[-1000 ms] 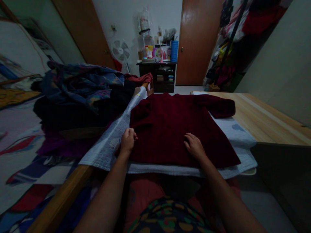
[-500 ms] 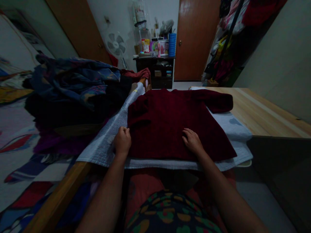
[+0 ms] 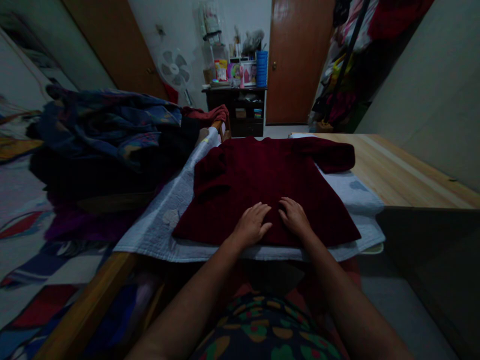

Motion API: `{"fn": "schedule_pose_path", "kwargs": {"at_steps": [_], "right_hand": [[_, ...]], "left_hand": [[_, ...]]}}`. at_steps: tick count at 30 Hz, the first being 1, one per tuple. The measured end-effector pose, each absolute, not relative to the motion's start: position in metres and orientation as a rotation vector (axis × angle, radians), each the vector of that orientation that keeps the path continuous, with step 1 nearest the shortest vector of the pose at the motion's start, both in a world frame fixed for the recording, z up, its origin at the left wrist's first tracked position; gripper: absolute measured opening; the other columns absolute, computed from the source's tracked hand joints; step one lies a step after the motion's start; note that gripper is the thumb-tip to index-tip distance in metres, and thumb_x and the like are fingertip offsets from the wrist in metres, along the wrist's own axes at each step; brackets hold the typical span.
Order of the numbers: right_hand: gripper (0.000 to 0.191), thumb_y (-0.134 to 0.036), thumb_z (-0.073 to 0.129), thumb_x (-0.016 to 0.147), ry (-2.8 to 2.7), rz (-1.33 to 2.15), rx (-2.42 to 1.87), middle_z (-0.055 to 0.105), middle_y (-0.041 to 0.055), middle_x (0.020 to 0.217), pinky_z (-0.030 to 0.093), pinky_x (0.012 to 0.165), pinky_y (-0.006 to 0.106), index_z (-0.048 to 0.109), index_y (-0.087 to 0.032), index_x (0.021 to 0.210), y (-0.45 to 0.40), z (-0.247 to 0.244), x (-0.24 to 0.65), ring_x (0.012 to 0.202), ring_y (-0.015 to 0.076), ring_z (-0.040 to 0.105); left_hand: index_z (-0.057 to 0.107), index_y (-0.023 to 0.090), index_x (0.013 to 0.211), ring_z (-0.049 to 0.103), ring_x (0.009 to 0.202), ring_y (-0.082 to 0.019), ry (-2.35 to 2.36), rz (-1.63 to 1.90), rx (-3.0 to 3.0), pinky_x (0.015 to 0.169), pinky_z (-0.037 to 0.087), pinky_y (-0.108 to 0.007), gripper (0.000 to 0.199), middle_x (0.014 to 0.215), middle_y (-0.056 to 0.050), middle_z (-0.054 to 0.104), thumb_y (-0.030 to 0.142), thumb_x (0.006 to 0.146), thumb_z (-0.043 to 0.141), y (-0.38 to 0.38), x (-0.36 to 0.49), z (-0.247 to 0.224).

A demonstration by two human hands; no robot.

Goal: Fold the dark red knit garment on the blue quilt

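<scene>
Dark red garment spread at frame centre, on pale cloth
Our left hand and right hand rest on its lower half, fingers loose, gripping nothing; we judge light, even outward strokes best, without bunching the pale cloth

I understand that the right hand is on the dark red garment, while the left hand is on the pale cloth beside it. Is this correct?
Not quite: the left hand is on the dark red garment too, near the right hand, not on the pale cloth. The head view shows this.
</scene>
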State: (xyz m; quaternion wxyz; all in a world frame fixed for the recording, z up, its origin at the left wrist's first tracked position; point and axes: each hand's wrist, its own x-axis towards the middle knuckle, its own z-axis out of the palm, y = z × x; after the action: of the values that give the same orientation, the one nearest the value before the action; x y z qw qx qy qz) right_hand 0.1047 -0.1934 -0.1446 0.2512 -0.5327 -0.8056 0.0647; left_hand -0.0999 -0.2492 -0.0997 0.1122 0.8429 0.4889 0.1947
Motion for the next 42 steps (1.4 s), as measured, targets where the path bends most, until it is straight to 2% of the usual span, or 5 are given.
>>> {"fn": "schedule_pose_path", "kwargs": {"at_steps": [15, 22, 28, 34, 42], "right_hand": [[0.046, -0.028, 0.045, 0.092, -2.348, 0.155, -1.609, 0.042, 0.0096, 0.147, 0.029, 0.11, 0.047, 0.048, -0.019, 0.137, -0.212, -0.135, 0.119, 0.137, 0.0278, 0.034], [0.033, -0.02, 0.048, 0.087, -2.16, 0.275, -1.504, 0.058, 0.0123, 0.129, 0.036, 0.106, 0.039, 0.061, -0.015, 0.117, -0.214, -0.127, 0.115, 0.122, 0.0228, 0.05], [0.037, -0.03, 0.059, 0.084, -2.201, 0.282, -1.392, 0.054, 0.011, 0.133, 0.034, 0.105, 0.042, 0.057, -0.018, 0.119, -0.224, -0.133, 0.098, 0.125, 0.0247, 0.045], [0.015, -0.016, 0.049, 0.088, -2.195, 0.231, -1.649, 0.065, 0.0082, 0.102, 0.041, 0.087, 0.032, 0.063, -0.019, 0.092, -0.206, -0.12, 0.1, 0.096, 0.0204, 0.056], [0.017, -0.021, 0.056, 0.086, -2.156, 0.255, -1.725, 0.062, 0.0076, 0.106, 0.04, 0.088, 0.031, 0.068, -0.022, 0.099, -0.169, -0.117, 0.082, 0.099, 0.0213, 0.053]], "left_hand": [[0.029, 0.021, 0.147, 0.01, 0.146, -0.027, 1.511, 0.289, 2.441, 0.117, 0.014, -0.047, 0.075, 0.158, -0.005, 0.021, 0.059, 0.085, 0.049, -0.253, -0.1, -0.12], [0.029, 0.023, 0.147, 0.009, 0.145, -0.028, 1.533, 0.296, 2.438, 0.117, 0.015, -0.048, 0.074, 0.158, -0.002, 0.02, 0.059, 0.086, 0.046, -0.251, -0.101, -0.125], [0.028, 0.023, 0.148, 0.01, 0.145, -0.027, 1.529, 0.314, 2.44, 0.117, 0.015, -0.047, 0.074, 0.158, -0.003, 0.02, 0.059, 0.086, 0.046, -0.25, -0.101, -0.126], [0.029, 0.024, 0.148, 0.01, 0.145, -0.027, 1.533, 0.306, 2.428, 0.117, 0.014, -0.047, 0.072, 0.158, -0.003, 0.021, 0.057, 0.086, 0.047, -0.251, -0.1, -0.124], [0.029, 0.022, 0.147, 0.01, 0.145, -0.027, 1.528, 0.302, 2.427, 0.117, 0.014, -0.048, 0.072, 0.158, -0.003, 0.021, 0.056, 0.087, 0.047, -0.251, -0.1, -0.122]]}}
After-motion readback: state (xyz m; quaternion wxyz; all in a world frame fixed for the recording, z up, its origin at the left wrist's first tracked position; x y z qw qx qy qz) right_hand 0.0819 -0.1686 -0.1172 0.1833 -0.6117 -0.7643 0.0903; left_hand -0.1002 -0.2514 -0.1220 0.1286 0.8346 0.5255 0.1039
